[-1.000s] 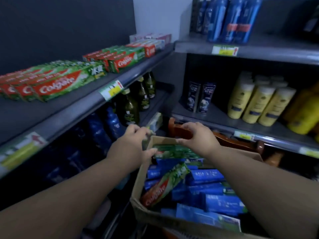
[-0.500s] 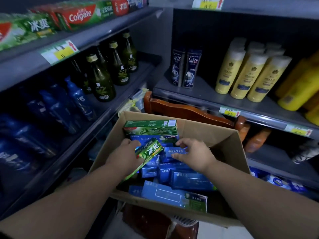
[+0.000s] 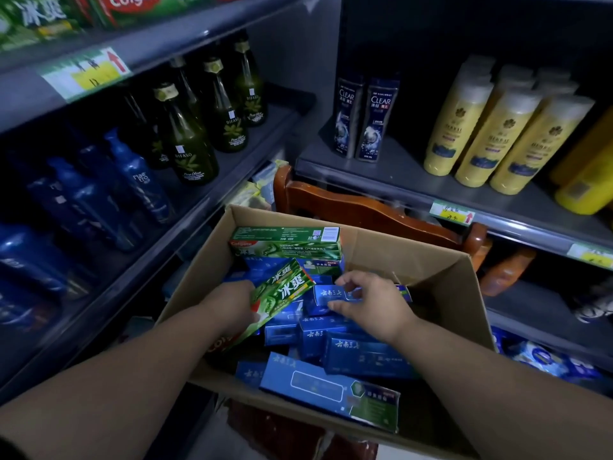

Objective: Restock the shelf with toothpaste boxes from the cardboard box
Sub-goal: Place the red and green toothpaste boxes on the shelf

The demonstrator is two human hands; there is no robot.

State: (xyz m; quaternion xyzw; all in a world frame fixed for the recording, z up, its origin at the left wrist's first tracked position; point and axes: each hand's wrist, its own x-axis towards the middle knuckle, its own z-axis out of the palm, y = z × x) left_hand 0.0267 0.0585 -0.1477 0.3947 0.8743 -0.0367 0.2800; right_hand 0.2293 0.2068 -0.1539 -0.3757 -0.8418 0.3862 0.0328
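An open cardboard box (image 3: pixel 441 270) holds several blue toothpaste boxes (image 3: pixel 331 386) and green Colgate boxes. My left hand (image 3: pixel 232 303) grips a green Colgate toothpaste box (image 3: pixel 282 293), tilted with its far end raised above the pile. My right hand (image 3: pixel 371 303) is inside the carton with its fingertips and thumb pinching a small blue toothpaste box (image 3: pixel 335 295). Another green Colgate box (image 3: pixel 288 244) lies flat against the carton's far wall. The top left shelf (image 3: pixel 149 44) carries a row of green and red Colgate boxes (image 3: pixel 132 8).
Green olive-oil bottles (image 3: pixel 189 141) and blue bottles (image 3: pixel 132 180) fill the left lower shelf. Two dark Clear bottles (image 3: pixel 365 121) and yellow bottles (image 3: pixel 491 134) stand on the right shelf. A wooden chair back (image 3: pixel 365 207) rises behind the carton.
My view dropped from the toothpaste shelf to the carton. Both hands went from the carton's far rim down inside; the left took a green Colgate box, the right reached a blue one.
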